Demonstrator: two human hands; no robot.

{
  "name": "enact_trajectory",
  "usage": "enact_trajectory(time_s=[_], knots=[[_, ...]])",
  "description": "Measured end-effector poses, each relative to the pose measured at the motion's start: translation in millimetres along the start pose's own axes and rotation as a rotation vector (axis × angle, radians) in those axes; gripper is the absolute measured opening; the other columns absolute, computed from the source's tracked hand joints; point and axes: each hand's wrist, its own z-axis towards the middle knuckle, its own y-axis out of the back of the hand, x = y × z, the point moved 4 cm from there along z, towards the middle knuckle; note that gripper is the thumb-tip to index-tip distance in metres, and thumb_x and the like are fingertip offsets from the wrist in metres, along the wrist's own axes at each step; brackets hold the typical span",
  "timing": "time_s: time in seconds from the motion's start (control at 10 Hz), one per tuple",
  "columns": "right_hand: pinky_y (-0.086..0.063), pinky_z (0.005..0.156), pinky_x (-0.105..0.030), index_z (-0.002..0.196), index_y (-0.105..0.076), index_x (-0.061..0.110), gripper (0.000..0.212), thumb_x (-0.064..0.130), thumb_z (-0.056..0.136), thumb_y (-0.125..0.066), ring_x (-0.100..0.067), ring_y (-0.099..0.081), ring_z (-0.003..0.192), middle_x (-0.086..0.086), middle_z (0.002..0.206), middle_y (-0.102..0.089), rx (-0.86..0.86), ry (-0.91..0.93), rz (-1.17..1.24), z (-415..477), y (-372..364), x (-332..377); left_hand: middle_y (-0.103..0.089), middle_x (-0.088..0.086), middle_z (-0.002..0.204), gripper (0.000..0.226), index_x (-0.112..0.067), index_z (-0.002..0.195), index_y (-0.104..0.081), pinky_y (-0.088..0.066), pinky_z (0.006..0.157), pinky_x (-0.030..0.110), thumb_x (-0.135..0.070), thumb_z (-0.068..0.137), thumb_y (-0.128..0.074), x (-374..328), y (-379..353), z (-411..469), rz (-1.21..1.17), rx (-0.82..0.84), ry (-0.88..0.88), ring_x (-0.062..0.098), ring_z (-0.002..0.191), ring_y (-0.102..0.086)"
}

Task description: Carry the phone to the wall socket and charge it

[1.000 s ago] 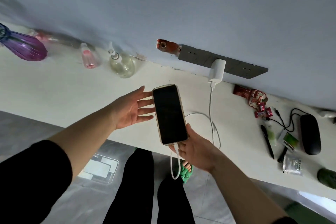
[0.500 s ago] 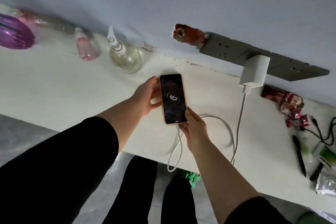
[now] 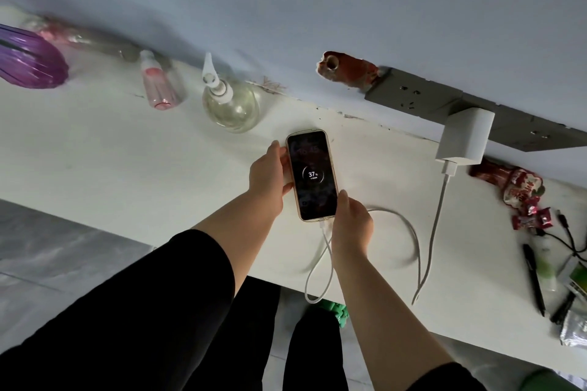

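The phone point(image 3: 312, 175) lies flat on the white table point(image 3: 127, 162), its lit screen showing a 37 % charging ring. A white cable point(image 3: 422, 241) runs from its lower end in loops to a white charger block point(image 3: 465, 140) plugged into the grey wall socket strip point(image 3: 422, 98). My left hand point(image 3: 268, 178) grips the phone's left edge. My right hand point(image 3: 351, 222) holds its lower right corner, beside the cable plug.
A clear pump bottle point(image 3: 230, 101), a pink bottle point(image 3: 155, 82) and a purple vase point(image 3: 30, 62) stand along the wall at left. Red snack packets point(image 3: 521, 190), pens point(image 3: 535, 279) and black cords point(image 3: 568, 238) crowd the table's right end. My legs show below the front edge.
The phone came down from mid-air onto the table and its screen lit up with the charging ring. My open left hand closed on the phone's left edge.
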Motion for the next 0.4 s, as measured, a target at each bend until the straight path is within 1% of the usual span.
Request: enact_trajectory(time_s=[0.1,0.2,0.3,0.4], knots=[[-0.031,0.06,-0.031,0.05,-0.039,0.018,0.047,0.032,0.095,-0.043,-0.02,-0.039,0.059,0.002,0.057,-0.045,0.009,0.025,-0.025,-2,1,2,-0.068,-0.006,0.097,0.035,-0.021,0.107,-0.066,-0.051,0.085,0.036,-0.041,0.093,-0.041,2,2,1,-0.004,-0.005,0.017,0.005,0.085,-0.06],[-0.034,0.069,-0.032,0.058,-0.05,0.002,0.047,0.029,0.095,-0.042,-0.038,-0.047,0.071,-0.022,0.074,-0.048,0.033,0.042,-0.035,-3,2,1,-0.069,-0.006,0.093,0.037,-0.022,0.109,-0.067,-0.051,0.077,0.033,-0.043,0.094,-0.04,2,3,-2,0.007,0.03,0.033,0.006,0.087,-0.062],[-0.035,0.06,-0.029,0.064,-0.056,0.006,0.039,0.029,0.093,-0.045,-0.035,-0.046,0.069,-0.005,0.063,-0.05,0.069,0.043,-0.046,-1,8,6,-0.067,-0.004,0.098,0.039,-0.02,0.109,-0.065,-0.05,0.084,0.037,-0.045,0.094,-0.039,-2,7,-2,0.049,0.061,0.052,0.01,0.095,-0.06],[-0.034,0.059,-0.026,0.071,-0.058,0.028,0.022,0.025,0.09,-0.046,-0.021,-0.041,0.08,0.012,0.072,-0.047,0.146,0.002,-0.162,-6,18,18,-0.063,-0.004,0.1,0.033,-0.023,0.106,-0.062,-0.047,0.091,0.041,-0.046,0.092,-0.043,-10,14,-12,0.18,0.059,0.054,0.015,0.099,-0.06]])
